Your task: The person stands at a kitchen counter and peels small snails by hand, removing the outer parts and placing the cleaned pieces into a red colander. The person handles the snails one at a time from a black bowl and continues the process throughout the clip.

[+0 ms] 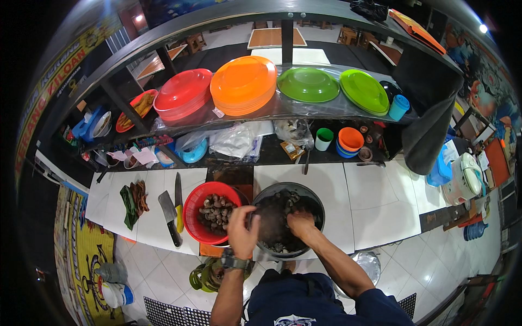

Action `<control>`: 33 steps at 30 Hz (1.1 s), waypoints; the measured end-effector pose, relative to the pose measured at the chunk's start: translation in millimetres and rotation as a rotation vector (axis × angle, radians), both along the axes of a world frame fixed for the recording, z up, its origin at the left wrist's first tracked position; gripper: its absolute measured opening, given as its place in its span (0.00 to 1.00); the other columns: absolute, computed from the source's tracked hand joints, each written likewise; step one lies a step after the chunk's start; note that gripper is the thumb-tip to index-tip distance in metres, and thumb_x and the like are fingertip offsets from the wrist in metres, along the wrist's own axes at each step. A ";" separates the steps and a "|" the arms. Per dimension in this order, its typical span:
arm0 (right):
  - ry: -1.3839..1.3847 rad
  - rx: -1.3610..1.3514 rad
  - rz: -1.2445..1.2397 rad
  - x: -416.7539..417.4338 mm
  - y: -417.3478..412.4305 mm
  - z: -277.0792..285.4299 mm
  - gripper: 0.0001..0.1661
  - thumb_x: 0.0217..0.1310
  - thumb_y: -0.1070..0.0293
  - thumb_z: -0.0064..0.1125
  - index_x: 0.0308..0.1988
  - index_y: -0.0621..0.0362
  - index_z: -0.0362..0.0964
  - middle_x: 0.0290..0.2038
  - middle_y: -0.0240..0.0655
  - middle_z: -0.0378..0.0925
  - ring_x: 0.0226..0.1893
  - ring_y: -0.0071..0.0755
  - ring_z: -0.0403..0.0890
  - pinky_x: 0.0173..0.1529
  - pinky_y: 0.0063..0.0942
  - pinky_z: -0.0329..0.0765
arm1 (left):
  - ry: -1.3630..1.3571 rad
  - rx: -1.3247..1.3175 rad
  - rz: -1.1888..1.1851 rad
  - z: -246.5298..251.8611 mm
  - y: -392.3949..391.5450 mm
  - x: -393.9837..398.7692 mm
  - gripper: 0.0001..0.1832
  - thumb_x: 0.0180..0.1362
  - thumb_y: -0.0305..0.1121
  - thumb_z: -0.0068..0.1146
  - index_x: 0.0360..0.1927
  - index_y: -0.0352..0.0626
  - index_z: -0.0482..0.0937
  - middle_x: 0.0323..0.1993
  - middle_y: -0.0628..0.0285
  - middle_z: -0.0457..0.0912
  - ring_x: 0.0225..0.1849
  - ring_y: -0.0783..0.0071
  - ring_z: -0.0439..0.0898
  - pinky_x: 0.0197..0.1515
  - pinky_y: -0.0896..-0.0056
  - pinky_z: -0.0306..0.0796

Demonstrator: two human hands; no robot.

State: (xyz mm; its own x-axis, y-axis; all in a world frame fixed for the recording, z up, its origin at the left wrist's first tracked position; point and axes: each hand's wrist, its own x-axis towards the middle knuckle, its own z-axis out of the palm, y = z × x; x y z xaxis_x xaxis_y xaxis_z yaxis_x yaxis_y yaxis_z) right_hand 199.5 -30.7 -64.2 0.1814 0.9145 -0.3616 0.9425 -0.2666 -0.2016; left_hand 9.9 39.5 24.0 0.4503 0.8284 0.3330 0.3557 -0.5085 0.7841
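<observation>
A large dark pot [320,236] stands on the white tiled counter, holding dark shellfish [281,245] in murky liquid, with a steamy haze over it. My right hand [302,224] reaches down into this pot, its fingertips hidden among the shells. To the left is a red plastic colander [191,203] with a heap of clams or cockles [214,212] inside. My left hand [241,230], with a watch on its wrist, is between colander and pot, over their neighbouring rims. Its fingers are blurred, and whether a shell is between them is unclear.
Left of the colander lie a cleaver [168,208], a yellow-handled knife [179,212] and some leaves [130,208]. A shelf above holds stacked red plates [183,93], orange plates [244,85] and green plates [308,83]. A rice cooker [461,179] stands at the right. A gas cylinder [204,277] is below.
</observation>
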 end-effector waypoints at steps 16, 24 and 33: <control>0.350 0.109 0.107 6.3 -0.1 12.6 0.23 0.57 0.70 0.59 0.53 0.62 0.75 0.46 0.52 0.82 0.48 0.56 0.83 0.51 0.46 0.79 | -0.044 -0.102 -0.104 -36.7 -17.6 28.1 0.08 0.63 0.26 0.58 0.45 0.35 0.81 0.40 0.54 0.83 0.39 0.64 0.83 0.44 0.70 0.76; 1.486 0.495 -0.477 0.0 -34.8 52.1 0.16 0.71 0.72 0.58 0.54 0.66 0.74 0.46 0.37 0.80 0.41 0.24 0.80 0.47 0.25 0.79 | -0.158 -0.521 -0.188 -36.2 -21.6 23.6 0.13 0.65 0.29 0.60 0.51 0.37 0.81 0.47 0.55 0.84 0.50 0.66 0.84 0.52 0.65 0.79; 1.539 0.598 -0.467 -5.7 -43.0 47.8 0.16 0.68 0.74 0.60 0.53 0.67 0.75 0.46 0.36 0.81 0.42 0.24 0.80 0.49 0.24 0.78 | -0.265 -0.701 -0.278 -33.8 -17.8 23.7 0.14 0.64 0.25 0.62 0.51 0.33 0.78 0.48 0.55 0.83 0.50 0.71 0.83 0.52 0.68 0.78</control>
State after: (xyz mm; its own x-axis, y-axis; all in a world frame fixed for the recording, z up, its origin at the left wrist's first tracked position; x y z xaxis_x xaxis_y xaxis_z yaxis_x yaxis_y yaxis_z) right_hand 193.8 -73.8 -16.4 0.2908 0.9516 -0.0990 -0.3289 0.0022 -0.9444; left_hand 33.6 21.6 -9.8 0.6500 0.7535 -0.0985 0.0453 0.0911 0.9948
